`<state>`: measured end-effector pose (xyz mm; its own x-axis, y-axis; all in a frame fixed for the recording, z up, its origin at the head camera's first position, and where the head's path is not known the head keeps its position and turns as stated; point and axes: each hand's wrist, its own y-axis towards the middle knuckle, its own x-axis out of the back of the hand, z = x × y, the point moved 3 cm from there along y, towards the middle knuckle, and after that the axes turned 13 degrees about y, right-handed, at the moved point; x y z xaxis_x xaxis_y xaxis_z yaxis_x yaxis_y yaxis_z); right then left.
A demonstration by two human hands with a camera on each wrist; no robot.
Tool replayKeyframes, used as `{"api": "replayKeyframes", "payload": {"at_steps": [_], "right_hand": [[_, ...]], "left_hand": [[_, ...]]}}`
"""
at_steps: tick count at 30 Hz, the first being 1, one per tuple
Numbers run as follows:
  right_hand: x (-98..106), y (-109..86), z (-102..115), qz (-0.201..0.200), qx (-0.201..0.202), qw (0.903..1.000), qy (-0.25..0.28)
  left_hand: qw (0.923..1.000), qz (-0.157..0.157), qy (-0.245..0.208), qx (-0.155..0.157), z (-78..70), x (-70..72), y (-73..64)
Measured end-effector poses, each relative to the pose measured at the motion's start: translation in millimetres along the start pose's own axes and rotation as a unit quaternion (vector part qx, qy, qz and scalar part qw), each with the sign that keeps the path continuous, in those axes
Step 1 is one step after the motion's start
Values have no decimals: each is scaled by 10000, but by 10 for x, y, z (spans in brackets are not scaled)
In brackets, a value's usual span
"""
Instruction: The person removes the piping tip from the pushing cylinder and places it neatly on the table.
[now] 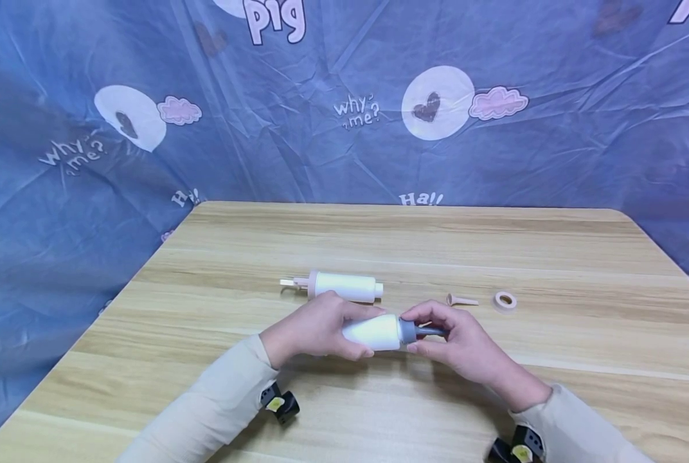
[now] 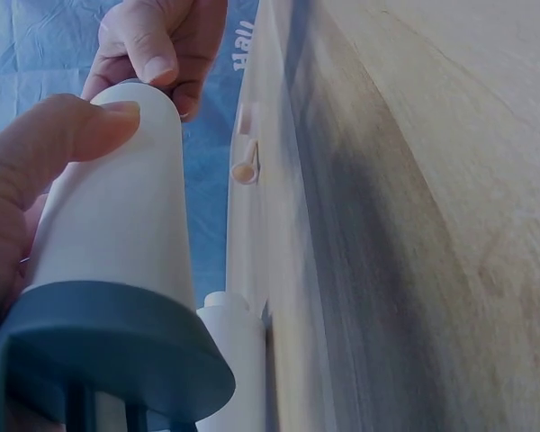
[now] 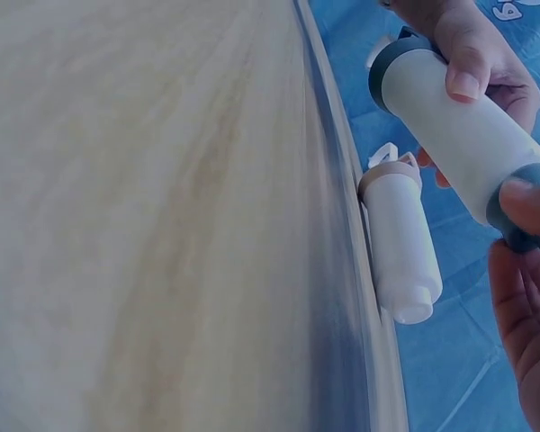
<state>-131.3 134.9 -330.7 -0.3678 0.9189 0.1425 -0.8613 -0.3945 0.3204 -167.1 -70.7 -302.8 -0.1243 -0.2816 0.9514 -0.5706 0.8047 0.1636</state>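
Observation:
A white tube [image 1: 373, 332] with grey-blue ends lies level between my two hands in the head view. My left hand [image 1: 318, 326] grips its body, thumb pressed along the side. Fingers and thumb of my right hand [image 1: 466, 341] pinch the grey-blue collar [image 1: 407, 332] at the other end. From that collar a thin grey-blue nozzle [image 1: 428, 331] runs in under my right hand, which partly hides it. Close up in the left wrist view, the broad grey-blue cap [image 2: 126, 333] shows at the tube's near end.
Just behind my left hand a similar white tube [image 1: 344, 287] with a pink cap lies on the wooden table [image 1: 379, 238]. Farther right are a small pink nozzle [image 1: 463, 301] and a pink ring [image 1: 504, 300]. A blue printed cloth [image 1: 321, 148] hangs beyond the table's back edge.

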Motion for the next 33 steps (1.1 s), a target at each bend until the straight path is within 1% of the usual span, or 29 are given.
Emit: {"api": "replayKeyframes", "payload": {"at_steps": [3,6,14,20,24,29,33], "right_hand": [[14,-4,-1,-118,162,9998,72],[33,-9,-4,-246,219,9993,150],[61,-4,-15,-312,162,9991,222],[69,-7,-16,-360,50,9992,192],[68,-12,-17,-389,-3,9991,174],[62,-10,-20,-405,-43,9991,128],[55,-11,-19,-426,-76,9990,102]], "left_hand": [[10000,-28,37,9,1,8,-6],[10000,-35,39,53,7,9,-11],[9998,-30,-38,182,44,0,-25],[9994,94,-41,320,95,-20,-62],[9993,150,10,329,129,-37,-88],[9987,305,132,379,174,-49,-117],[9977,460,313,384,201,-54,-138]]}}
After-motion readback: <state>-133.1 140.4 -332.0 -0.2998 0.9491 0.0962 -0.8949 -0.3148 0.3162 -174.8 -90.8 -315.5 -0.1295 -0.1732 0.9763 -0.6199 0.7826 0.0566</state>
